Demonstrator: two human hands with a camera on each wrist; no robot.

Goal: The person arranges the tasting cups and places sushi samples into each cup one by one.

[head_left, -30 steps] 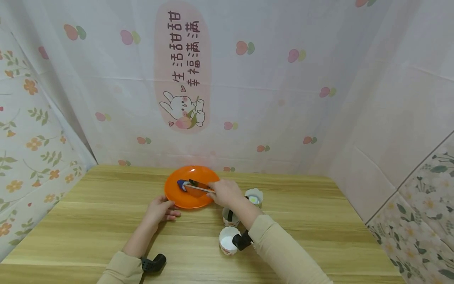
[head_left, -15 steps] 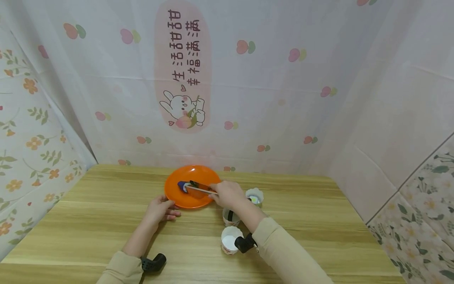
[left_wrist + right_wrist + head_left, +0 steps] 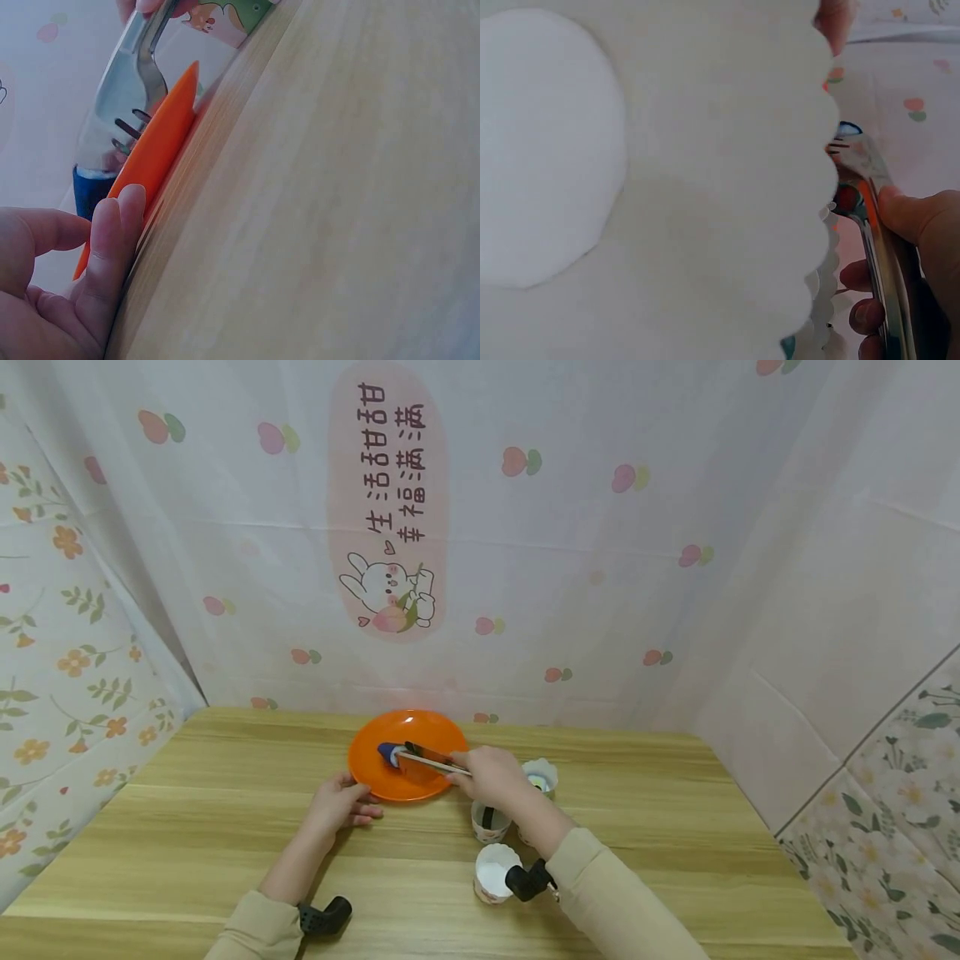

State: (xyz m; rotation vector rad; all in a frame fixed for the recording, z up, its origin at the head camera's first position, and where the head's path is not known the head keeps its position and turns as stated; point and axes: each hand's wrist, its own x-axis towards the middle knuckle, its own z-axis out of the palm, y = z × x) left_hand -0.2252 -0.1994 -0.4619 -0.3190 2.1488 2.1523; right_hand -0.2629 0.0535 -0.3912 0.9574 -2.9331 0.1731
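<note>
An orange plate (image 3: pixel 408 724) lies near the table's far edge. My left hand (image 3: pixel 341 806) grips its near left rim, the thumb on one side and fingers on the other in the left wrist view. My right hand (image 3: pixel 491 777) holds metal serving tongs (image 3: pixel 154 60), one arm fork-ended and the other broad and flat. The tong ends are over the plate, at a small dark-blue and white piece (image 3: pixel 388 754). Whether they pinch it or only touch it, I cannot tell. In the right wrist view, a paper cup hides part of the tongs.
Scalloped paper cups stand right of the plate, around my right forearm: a front white cup (image 3: pixel 495 864), a middle cup (image 3: pixel 491 835) with a black-banded piece, and a back cup (image 3: pixel 542 768). A patterned curtain (image 3: pixel 570 568) hangs behind the wooden table (image 3: pixel 675 827).
My right hand has shifted slightly right and towards me, and the tongs with it. The blue and white piece has moved barely to the right. My left hand stays on the plate rim.
</note>
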